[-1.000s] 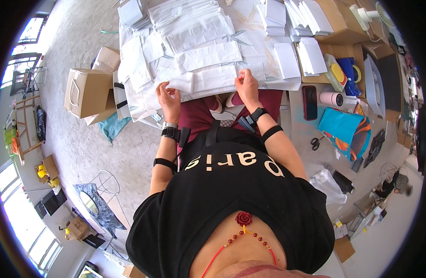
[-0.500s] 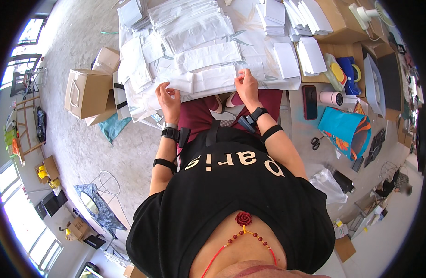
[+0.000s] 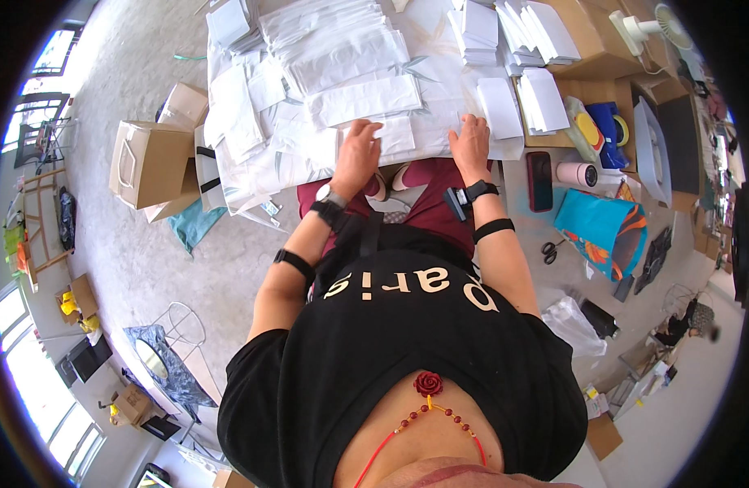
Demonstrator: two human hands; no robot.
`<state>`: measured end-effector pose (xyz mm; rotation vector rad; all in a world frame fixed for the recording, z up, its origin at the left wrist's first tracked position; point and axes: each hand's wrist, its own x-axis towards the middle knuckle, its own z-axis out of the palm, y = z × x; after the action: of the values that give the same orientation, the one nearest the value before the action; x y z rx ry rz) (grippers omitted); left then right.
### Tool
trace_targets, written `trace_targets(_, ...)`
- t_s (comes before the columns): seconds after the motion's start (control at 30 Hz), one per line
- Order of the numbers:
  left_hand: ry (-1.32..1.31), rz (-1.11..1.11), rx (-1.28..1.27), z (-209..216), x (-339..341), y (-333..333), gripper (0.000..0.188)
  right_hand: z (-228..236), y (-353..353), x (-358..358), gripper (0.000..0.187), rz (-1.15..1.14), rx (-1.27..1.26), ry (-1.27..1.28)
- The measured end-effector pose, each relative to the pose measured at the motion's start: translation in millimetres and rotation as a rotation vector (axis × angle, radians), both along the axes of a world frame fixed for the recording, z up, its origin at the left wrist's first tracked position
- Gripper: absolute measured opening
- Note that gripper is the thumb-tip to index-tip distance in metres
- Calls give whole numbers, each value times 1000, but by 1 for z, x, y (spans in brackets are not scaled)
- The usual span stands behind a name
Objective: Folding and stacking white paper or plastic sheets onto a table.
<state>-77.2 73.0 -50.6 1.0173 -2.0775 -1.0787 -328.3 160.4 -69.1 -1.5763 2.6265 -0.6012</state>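
A flat, folded white strip (image 3: 397, 134) of thin, wrinkled material lies along the table's near edge. My left hand (image 3: 360, 154) rests on its middle, palm down with the fingers slightly bent and apart, covering part of it. To the right of the strip, my right hand (image 3: 470, 145) lies on the patterned tablecloth (image 3: 443, 89), fingers stretched forward and holding nothing. Just beyond the strip is another folded white piece (image 3: 364, 101). A layered pile of similar white pieces (image 3: 329, 49) spreads farther back.
Stacks of white cards or envelopes (image 3: 498, 107) stand at the right, next to an open cardboard box (image 3: 590, 81). A phone (image 3: 539, 180) and a pink tumbler (image 3: 576, 173) lie right of my right arm. Brown cartons (image 3: 150, 163) sit left of the table.
My left hand has moved right from the strip's left end onto its middle. My right hand has let go of the right end and shifted right onto the cloth.
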Motion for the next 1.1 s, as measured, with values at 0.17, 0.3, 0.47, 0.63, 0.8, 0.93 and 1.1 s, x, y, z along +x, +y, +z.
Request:
trace_targets(0.17,-154,-83,-58,-17,-41,2,35,1,-6,1,44,-72,142,-37)
trace_targets(0.3,-254,-86,-124,-21,-45,4,44,-7,-11,-1,41,-98,158,-117)
trace_targets(0.47,-251,-90,-128,-22,-48,4,49,-18,-11,-12,37,-135,129,-248)
trace_targets(0.63,-262,-86,-136,-23,-50,5,49,-16,-10,-15,31,-168,162,-296)
trace_targets(0.8,-254,-85,-167,-26,-49,5,47,-15,-9,-8,35,-47,155,-148)
trace_targets(0.93,-245,-73,-170,-25,-48,6,47,-16,-12,-2,40,-73,37,-61)
trace_targets(1.1,-231,-85,-179,-27,-53,7,49,-32,-13,-6,44,-114,-9,-147)
